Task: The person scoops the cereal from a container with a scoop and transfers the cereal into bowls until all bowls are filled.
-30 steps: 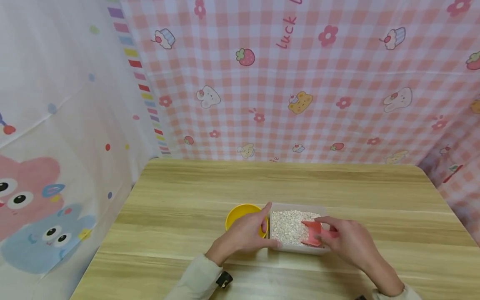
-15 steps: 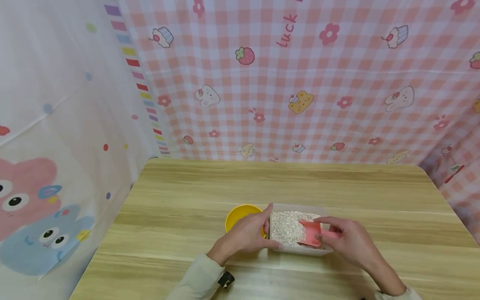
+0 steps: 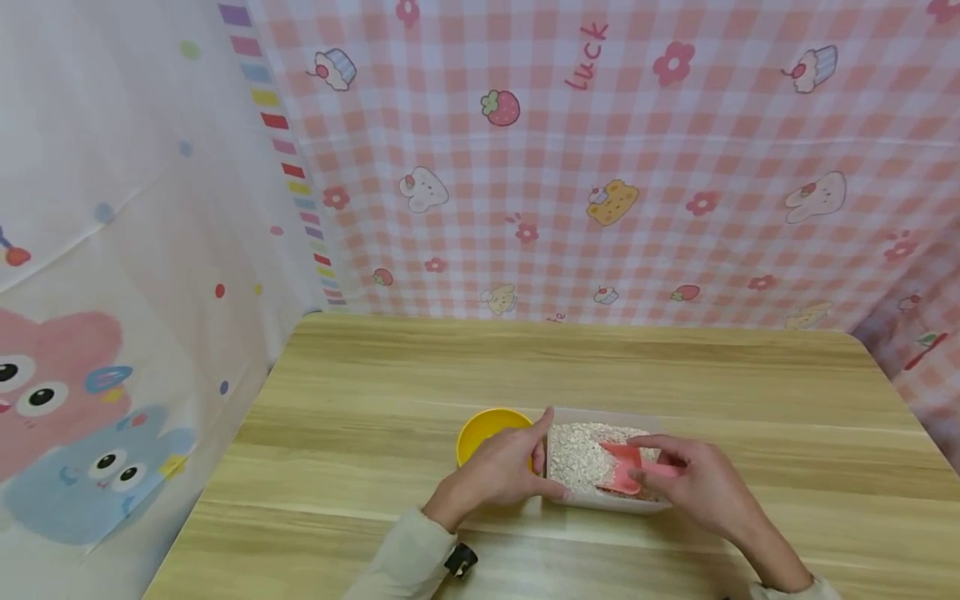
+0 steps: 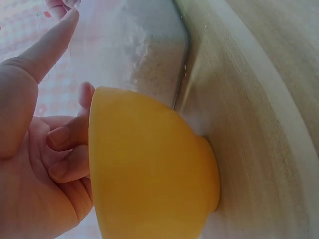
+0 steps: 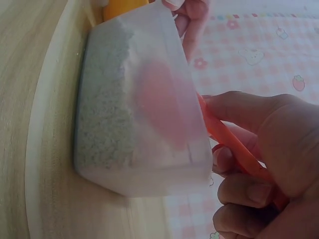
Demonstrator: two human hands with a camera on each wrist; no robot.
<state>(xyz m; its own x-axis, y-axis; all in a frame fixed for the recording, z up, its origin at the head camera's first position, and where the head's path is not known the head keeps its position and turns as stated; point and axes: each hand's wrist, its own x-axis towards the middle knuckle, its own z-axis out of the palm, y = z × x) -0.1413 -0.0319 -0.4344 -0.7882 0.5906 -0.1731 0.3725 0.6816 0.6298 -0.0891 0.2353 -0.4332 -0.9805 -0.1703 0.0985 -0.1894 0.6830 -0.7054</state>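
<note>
Between the curled fingers (image 5: pixel 244 191) of the right hand (image 3: pixel 701 483) is the handle of a red scoop (image 3: pixel 624 471), its blade partly sunk in the pale flakes (image 3: pixel 577 458) inside a translucent box (image 5: pixel 149 184). At the opposite end, the left hand (image 3: pixel 498 467) grips the box by thumb and one finger, others bent near the rim of a yellow bowl (image 4: pixel 149 164) just beside it. Both stand upright on the wooden table (image 3: pixel 375 375), before a pink checked cloth (image 3: pixel 465 233).

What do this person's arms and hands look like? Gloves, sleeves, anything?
The left hand and right hand wear no gloves. The left sleeve and right sleeve are pale off-white. A small black object sits beside the left one.
</note>
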